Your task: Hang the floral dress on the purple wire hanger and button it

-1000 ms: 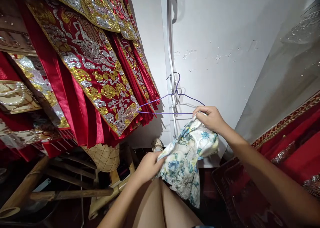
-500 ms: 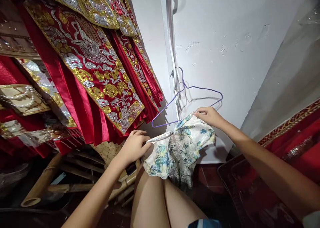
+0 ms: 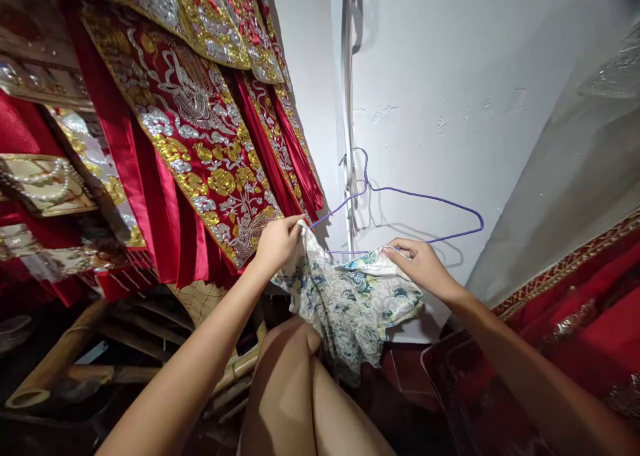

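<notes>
A white garment with a blue, green and yellow floral print [image 3: 345, 309] hangs between my hands. My left hand [image 3: 280, 244] is closed on its left shoulder, lifted against the left end of a purple wire hanger [image 3: 423, 194]; whether the hanger's tip is inside the cloth cannot be made out. Farther right, my right hand [image 3: 419, 264] pinches the garment's upper edge just below the hanger's bottom bar. The hanger's right end sticks out bare. Its hook hangs at a narrow white vertical strip [image 3: 345, 129] by the wall.
Red costumes with gold and silver sequins [image 3: 200, 129] hang at the left. Below them is a bamboo frame [image 3: 60, 356]. A white wall [image 3: 440, 76] stands ahead, its paint chipped. Red cloth with a gold border [image 3: 590, 289] lies at the right. My bare knees [image 3: 290, 369] are below the garment.
My left hand has raised the garment's left shoulder up to the hanger's left end. The hanger has swung, its right end now reaching farther right. My right hand has lowered slightly.
</notes>
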`<action>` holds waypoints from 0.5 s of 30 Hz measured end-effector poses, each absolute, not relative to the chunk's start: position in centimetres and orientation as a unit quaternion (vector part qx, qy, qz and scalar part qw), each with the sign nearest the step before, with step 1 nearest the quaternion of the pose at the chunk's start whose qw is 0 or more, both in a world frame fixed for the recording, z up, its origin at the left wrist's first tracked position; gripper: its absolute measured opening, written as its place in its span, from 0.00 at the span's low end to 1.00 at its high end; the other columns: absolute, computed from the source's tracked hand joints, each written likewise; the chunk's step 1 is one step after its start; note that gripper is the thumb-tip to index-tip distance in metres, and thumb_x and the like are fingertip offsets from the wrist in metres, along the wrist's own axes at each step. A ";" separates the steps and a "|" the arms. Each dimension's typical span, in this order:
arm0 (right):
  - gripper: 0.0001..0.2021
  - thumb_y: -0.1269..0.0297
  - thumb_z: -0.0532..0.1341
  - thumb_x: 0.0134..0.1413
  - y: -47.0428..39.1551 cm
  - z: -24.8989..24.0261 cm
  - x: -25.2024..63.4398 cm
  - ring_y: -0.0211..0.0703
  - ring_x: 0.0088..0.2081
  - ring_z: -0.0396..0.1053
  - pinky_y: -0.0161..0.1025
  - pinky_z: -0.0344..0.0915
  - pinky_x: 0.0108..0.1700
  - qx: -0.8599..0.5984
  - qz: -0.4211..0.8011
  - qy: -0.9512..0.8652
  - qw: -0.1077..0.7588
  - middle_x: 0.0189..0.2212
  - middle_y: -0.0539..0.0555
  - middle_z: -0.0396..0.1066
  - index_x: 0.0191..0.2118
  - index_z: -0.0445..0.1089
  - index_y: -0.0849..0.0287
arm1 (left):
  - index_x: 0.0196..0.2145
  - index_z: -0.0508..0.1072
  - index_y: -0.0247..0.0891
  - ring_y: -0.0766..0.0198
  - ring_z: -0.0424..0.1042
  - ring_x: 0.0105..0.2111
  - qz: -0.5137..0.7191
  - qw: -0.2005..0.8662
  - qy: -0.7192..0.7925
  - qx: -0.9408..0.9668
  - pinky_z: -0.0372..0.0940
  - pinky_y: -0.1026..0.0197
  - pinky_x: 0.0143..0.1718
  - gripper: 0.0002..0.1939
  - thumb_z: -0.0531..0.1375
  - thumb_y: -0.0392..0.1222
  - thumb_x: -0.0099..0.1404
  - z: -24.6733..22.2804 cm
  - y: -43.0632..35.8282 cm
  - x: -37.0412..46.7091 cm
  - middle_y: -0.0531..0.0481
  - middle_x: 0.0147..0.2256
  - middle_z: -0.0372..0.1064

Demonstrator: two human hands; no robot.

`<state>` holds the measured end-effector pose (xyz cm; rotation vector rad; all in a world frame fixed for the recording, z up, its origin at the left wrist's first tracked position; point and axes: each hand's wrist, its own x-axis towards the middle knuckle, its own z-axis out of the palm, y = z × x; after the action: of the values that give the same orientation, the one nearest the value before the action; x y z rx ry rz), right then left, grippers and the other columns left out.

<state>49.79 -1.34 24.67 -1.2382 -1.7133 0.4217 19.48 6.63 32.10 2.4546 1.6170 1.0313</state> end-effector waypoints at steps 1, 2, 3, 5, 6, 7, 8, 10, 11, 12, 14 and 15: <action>0.15 0.53 0.59 0.62 -1.6 24.7 49.6 0.46 0.36 0.72 0.39 0.62 0.39 -0.510 0.170 -0.700 0.471 0.33 0.52 0.77 0.34 0.76 0.58 | 0.52 0.79 0.40 0.49 0.77 0.46 0.346 0.008 0.504 0.792 0.67 0.54 0.50 0.19 0.53 0.39 0.70 32.2 7.5 19.9 0.42 0.48 0.79; 0.14 0.54 0.59 0.61 -1.8 24.7 49.6 0.47 0.37 0.72 0.39 0.62 0.39 -0.516 0.164 -0.698 0.469 0.33 0.52 0.77 0.35 0.76 0.58 | 0.51 0.79 0.39 0.51 0.77 0.46 0.351 0.003 0.492 0.797 0.66 0.55 0.50 0.19 0.53 0.38 0.69 32.3 8.3 20.1 0.42 0.47 0.79; 0.14 0.54 0.59 0.61 -1.9 24.7 49.7 0.47 0.37 0.72 0.40 0.62 0.39 -0.524 0.157 -0.693 0.470 0.33 0.53 0.77 0.35 0.76 0.58 | 0.49 0.80 0.38 0.53 0.77 0.45 0.341 -0.001 0.484 0.806 0.66 0.57 0.50 0.19 0.53 0.36 0.68 32.1 9.1 20.0 0.42 0.46 0.79; 0.14 0.53 0.60 0.60 -1.9 24.7 50.2 0.48 0.35 0.72 0.40 0.62 0.37 -0.536 0.151 -0.681 0.476 0.32 0.54 0.77 0.34 0.76 0.58 | 0.44 0.82 0.37 0.54 0.76 0.44 0.287 -0.009 0.483 0.827 0.65 0.58 0.50 0.17 0.54 0.33 0.65 31.5 10.3 19.2 0.41 0.43 0.79; 0.14 0.52 0.61 0.59 -1.9 24.7 50.4 0.48 0.34 0.71 0.39 0.61 0.35 -0.540 0.153 -0.675 0.480 0.31 0.54 0.76 0.34 0.76 0.58 | 0.41 0.82 0.36 0.53 0.75 0.44 0.256 -0.012 0.489 0.834 0.65 0.58 0.49 0.16 0.55 0.32 0.64 31.0 10.7 18.6 0.40 0.41 0.79; 0.15 0.51 0.61 0.58 -1.8 24.6 50.7 0.48 0.33 0.71 0.39 0.61 0.33 -0.541 0.161 -0.670 0.483 0.30 0.54 0.76 0.33 0.76 0.58 | 0.38 0.83 0.36 0.52 0.75 0.43 0.234 -0.013 0.497 0.836 0.65 0.58 0.48 0.15 0.55 0.32 0.63 30.5 10.9 18.0 0.40 0.39 0.79; 0.15 0.51 0.62 0.57 -1.7 24.6 50.8 0.48 0.32 0.71 0.39 0.60 0.32 -0.539 0.171 -0.667 0.484 0.29 0.55 0.75 0.33 0.76 0.58 | 0.36 0.83 0.36 0.52 0.75 0.42 0.223 -0.012 0.508 0.832 0.65 0.58 0.47 0.14 0.56 0.32 0.62 30.1 11.0 17.5 0.39 0.37 0.78; 0.15 0.50 0.62 0.57 -1.6 24.5 50.6 0.47 0.31 0.70 0.39 0.59 0.31 -0.533 0.192 -0.664 0.488 0.28 0.55 0.75 0.32 0.75 0.58 | 0.35 0.82 0.36 0.51 0.75 0.40 0.231 -0.008 0.529 0.816 0.66 0.57 0.45 0.14 0.55 0.32 0.62 29.6 11.0 17.2 0.39 0.34 0.77; 0.15 0.50 0.62 0.58 -1.7 24.4 50.3 0.46 0.31 0.69 0.39 0.59 0.31 -0.531 0.199 -0.662 0.490 0.28 0.54 0.74 0.32 0.75 0.58 | 0.36 0.82 0.35 0.51 0.76 0.39 0.243 -0.004 0.534 0.810 0.66 0.57 0.44 0.15 0.54 0.31 0.63 29.6 11.1 17.4 0.39 0.34 0.77; 0.15 0.51 0.62 0.58 -1.8 24.4 49.9 0.46 0.31 0.69 0.39 0.59 0.32 -0.530 0.200 -0.662 0.492 0.29 0.54 0.74 0.32 0.74 0.58 | 0.38 0.81 0.35 0.52 0.76 0.40 0.255 -0.001 0.534 0.806 0.65 0.57 0.44 0.16 0.52 0.31 0.63 29.7 11.1 17.8 0.39 0.36 0.78; 0.14 0.52 0.61 0.59 -2.0 24.2 48.9 0.45 0.32 0.69 0.39 0.59 0.34 -0.532 0.186 -0.663 0.493 0.29 0.53 0.73 0.31 0.74 0.57 | 0.42 0.80 0.36 0.54 0.75 0.41 0.280 0.006 0.520 0.807 0.65 0.60 0.44 0.18 0.51 0.31 0.65 30.2 11.0 19.4 0.41 0.39 0.78; 0.14 0.53 0.61 0.60 -2.1 24.1 48.5 0.45 0.33 0.69 0.39 0.60 0.36 -0.534 0.177 -0.666 0.490 0.29 0.52 0.73 0.31 0.73 0.57 | 0.42 0.79 0.36 0.56 0.75 0.41 0.296 0.018 0.500 0.813 0.65 0.61 0.44 0.18 0.50 0.31 0.65 30.5 10.9 20.3 0.43 0.41 0.78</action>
<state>48.46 -2.11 24.09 -1.2965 -1.6166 0.4304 20.30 10.86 30.51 2.5264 1.5541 0.9206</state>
